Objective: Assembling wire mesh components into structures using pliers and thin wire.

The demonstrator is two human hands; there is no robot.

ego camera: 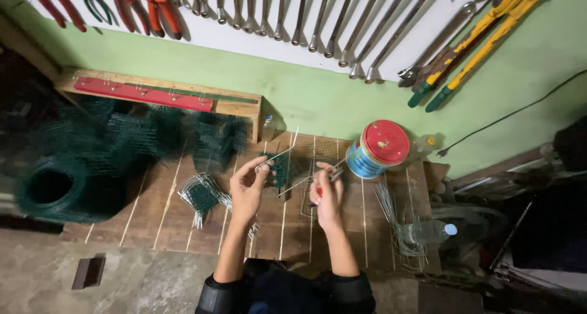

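The left hand (247, 188) pinches the green mesh piece (279, 167); the right hand (327, 195), just right, grips pliers (333, 174) pointing toward it.

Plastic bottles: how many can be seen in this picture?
3. One small bottle stands by the wooden rack's end, one yellow-capped bottle lies behind the red-lidded tin, one blue-capped bottle lies at the board's right edge. Others may be hidden.

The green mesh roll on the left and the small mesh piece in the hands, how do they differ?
The mesh roll is large, wound into a coil and lies untouched on the floor. The mesh piece is small and roughly flat, held up over the wooden board by the left hand. Both are dark green wire mesh.
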